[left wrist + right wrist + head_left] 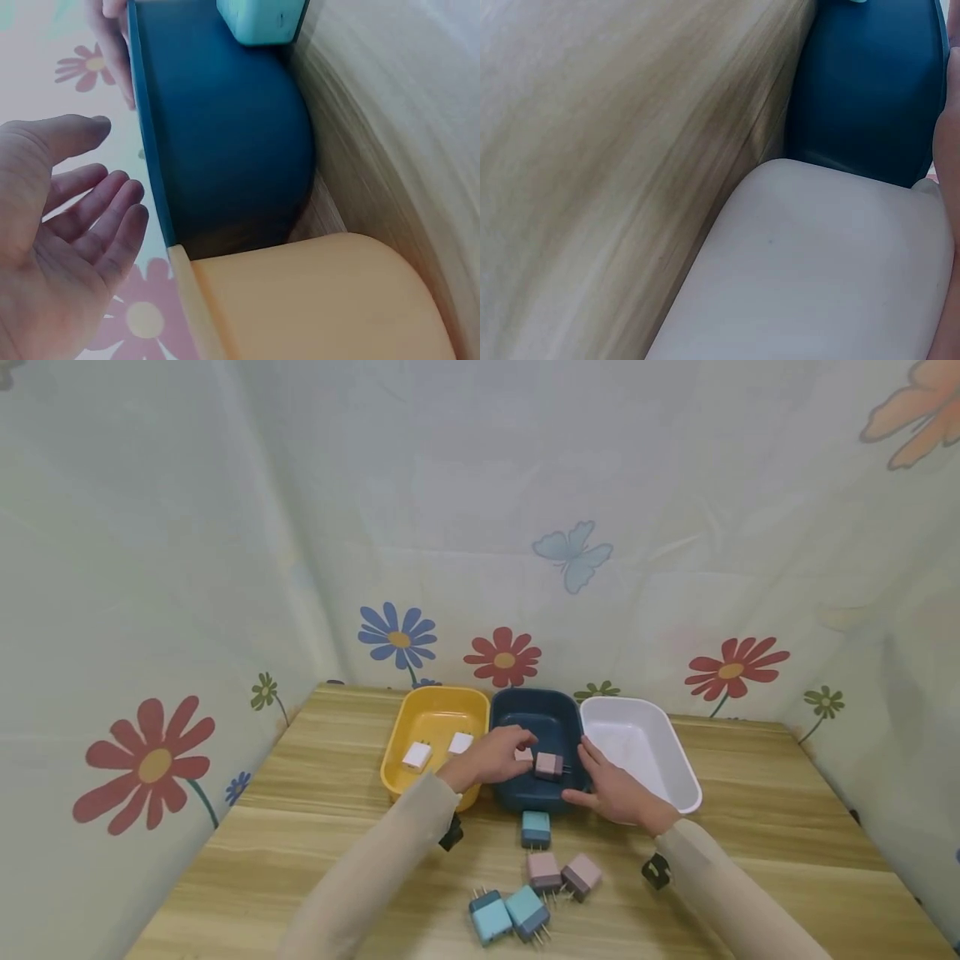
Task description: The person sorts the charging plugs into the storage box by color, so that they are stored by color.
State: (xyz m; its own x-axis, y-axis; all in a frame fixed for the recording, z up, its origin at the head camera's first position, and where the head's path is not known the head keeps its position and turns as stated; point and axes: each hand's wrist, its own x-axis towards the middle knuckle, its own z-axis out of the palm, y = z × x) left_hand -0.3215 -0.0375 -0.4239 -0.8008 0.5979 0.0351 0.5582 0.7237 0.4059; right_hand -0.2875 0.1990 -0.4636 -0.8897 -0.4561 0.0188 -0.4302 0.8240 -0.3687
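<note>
My left hand (487, 756) hangs over the left side of a dark blue bin (529, 703). Its fingers are loosely bent with nothing between them in the left wrist view. Inside the blue bin, close to those fingers, lie two pink charger plugs (549, 766). My right hand (618, 789) rests at the right edge of the blue bin, fingers extended and thumb near the front rim, over the side of a white bin (630, 735). In the right wrist view only a strip of the right hand (951, 142) shows.
A yellow bin (442, 718) with two white charger plugs (417, 755) adjoins the blue one on the left. In front, on the wooden table (300, 827), lie teal chargers (536, 828) and pink chargers (543, 870). A flowered curtain (450, 527) hangs behind.
</note>
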